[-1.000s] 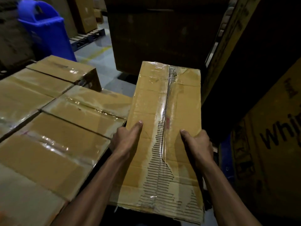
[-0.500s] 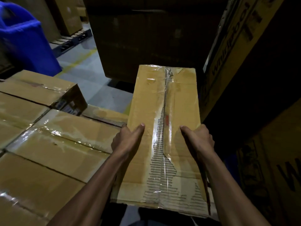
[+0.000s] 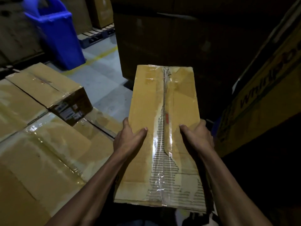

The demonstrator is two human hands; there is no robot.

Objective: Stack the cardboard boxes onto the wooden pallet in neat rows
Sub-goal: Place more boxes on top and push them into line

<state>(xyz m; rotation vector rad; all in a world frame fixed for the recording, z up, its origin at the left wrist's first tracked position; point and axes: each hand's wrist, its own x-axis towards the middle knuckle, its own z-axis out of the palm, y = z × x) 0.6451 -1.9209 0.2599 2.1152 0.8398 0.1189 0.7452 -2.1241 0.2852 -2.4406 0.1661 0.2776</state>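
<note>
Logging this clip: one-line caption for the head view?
Both hands, left hand and right hand, grip a worn carton beside stacked boxes.

1. Held cardboard box (image 3: 164, 128): tan-yellow top, glossy clear tape down the middle, torn strip showing grey ribbed corrugation, small red mark beside the strip.
2. Stacked boxes (image 3: 48, 152) left of the held box: same tan-brown, shiny clear tape along the seams.
3. Raised box (image 3: 45, 85) left of the held box: tan top, dark brown end face with white-and-blue labels.
4. Bin (image 3: 58, 36) beyond and left of the held box: bright blue.
5. Floor (image 3: 104, 79) left of the held box: pale grey with a yellow line.
6. Large carton (image 3: 260, 98) right of the held box: yellow-brown, dark printed lettering.
</note>
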